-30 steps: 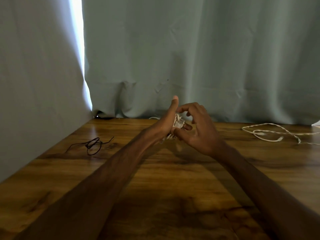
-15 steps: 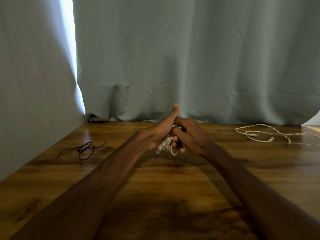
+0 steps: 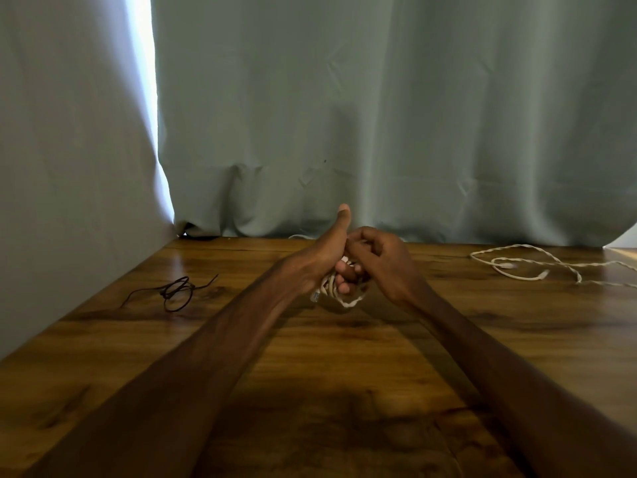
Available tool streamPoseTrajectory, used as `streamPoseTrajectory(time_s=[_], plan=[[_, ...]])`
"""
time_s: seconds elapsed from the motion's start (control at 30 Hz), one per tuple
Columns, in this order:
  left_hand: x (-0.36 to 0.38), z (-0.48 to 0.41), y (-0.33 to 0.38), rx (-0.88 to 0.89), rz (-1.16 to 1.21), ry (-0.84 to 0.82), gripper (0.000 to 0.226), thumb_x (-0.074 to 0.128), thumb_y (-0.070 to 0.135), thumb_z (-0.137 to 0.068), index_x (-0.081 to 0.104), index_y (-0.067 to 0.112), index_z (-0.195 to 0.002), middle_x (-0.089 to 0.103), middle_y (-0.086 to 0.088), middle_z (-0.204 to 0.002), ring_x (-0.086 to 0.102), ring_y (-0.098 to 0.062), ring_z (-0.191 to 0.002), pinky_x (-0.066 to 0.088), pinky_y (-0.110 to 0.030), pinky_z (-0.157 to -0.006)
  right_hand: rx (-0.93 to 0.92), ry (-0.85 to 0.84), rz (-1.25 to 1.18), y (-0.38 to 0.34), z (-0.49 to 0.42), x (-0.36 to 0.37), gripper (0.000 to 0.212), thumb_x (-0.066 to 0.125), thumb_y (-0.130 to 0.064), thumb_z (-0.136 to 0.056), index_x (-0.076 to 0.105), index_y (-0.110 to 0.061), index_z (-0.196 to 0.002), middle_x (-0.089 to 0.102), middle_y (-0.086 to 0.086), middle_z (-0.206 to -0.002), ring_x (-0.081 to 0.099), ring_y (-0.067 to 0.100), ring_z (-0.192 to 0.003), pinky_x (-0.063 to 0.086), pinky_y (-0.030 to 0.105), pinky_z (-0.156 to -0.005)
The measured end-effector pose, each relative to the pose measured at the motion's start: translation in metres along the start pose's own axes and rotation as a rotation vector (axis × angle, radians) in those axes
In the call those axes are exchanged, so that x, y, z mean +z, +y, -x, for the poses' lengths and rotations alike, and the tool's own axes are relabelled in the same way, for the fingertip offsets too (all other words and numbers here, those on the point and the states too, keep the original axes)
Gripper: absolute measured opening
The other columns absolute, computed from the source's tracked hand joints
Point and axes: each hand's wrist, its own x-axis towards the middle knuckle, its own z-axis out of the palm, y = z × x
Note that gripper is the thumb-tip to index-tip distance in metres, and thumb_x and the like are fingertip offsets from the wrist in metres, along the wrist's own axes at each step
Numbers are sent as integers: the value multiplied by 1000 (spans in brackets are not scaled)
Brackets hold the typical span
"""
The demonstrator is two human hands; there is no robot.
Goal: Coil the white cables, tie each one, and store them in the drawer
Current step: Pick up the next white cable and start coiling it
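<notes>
Hanging behind everything, a grey-green curtain (image 3: 379,115) covers the background, with a bright gap at left. Below it, the wooden table (image 3: 327,391) is cut off at the bottom edge. 2 bare forearms meet above its middle. A loose white cable (image 3: 517,267) sprawls far right, running out of view. A black cord (image 3: 177,291) lies well left. Between the hands sits a coiled white cable (image 3: 336,293), mostly hidden. The left hand (image 3: 319,260), thumb straight up, wraps its fingers round it. The right hand (image 3: 386,263) curls onto its top, pinching a strand, though the contact is barely visible.
</notes>
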Motion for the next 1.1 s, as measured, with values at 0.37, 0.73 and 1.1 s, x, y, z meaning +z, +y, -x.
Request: streamPoseTrajectory(time_s=[0.37, 0.73, 1.1], plan=[[15, -4, 2, -39, 102, 49, 96, 9, 81, -94, 60, 5, -62, 43, -3, -42, 41, -12, -30, 38, -16, -36, -32, 51, -246, -11, 3, -2, 17, 56, -14, -103, 62, 0, -96, 66, 19, -59, 66, 28, -46, 55, 45, -45], [29, -18, -8, 162, -51, 639, 73, 23, 54, -108, 60, 4, -70, 48, -2, -36, 50, -19, -35, 45, -25, -42, -102, 293, 21, 2, -6, 6, 26, 57, -29, -89, 65, -13, -69, 64, 5, -54, 65, 31, -49, 55, 52, -49], [24, -13, -7, 82, 66, 311, 53, 43, 45, -106, 69, 10, -76, 56, -3, -51, 53, -16, -42, 49, -25, -49, -146, 460, 235, 9, -10, -7, 54, 44, -29, -92, 52, -3, -46, 51, 8, -39, 47, 28, -34, 42, 44, -40]])
